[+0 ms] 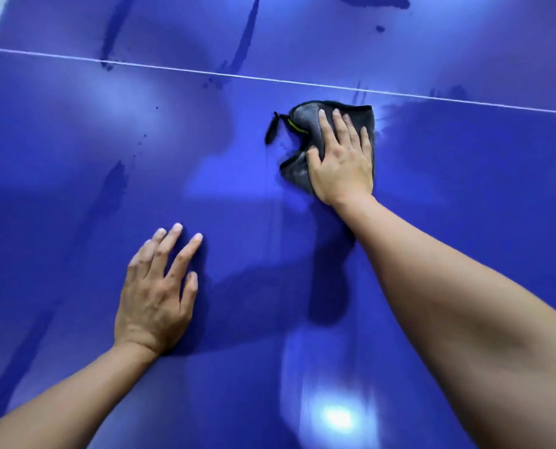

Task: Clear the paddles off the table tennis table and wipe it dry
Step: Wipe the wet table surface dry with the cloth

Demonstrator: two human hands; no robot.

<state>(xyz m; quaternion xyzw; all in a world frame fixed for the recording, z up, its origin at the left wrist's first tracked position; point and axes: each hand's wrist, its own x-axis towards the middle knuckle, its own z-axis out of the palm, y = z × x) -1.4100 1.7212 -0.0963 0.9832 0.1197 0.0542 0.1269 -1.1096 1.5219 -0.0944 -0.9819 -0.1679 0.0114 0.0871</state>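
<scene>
Nearest, her left hand (pixel 155 296) rests spread flat on the wet blue table (pixel 76 157); farther off, the right hand (pixel 341 157) presses a grey cloth (pixel 297 124) down, fingers straight.

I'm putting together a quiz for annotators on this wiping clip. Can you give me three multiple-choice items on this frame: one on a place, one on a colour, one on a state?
1. Where is the cloth relative to the white line?
A) on the near side, under the right hand
B) on the far side
C) lying across it

2. What colour is the table?
A) green
B) blue
C) black

3. How is the left hand?
A) clenched in a fist
B) flat on the table, fingers spread, holding nothing
C) pinching the cloth

Answers: 1 A, the right hand presses the grey cloth just short of the line. 2 B, the whole top is blue. 3 B, the palm rests on bare surface, away from the cloth.
</scene>
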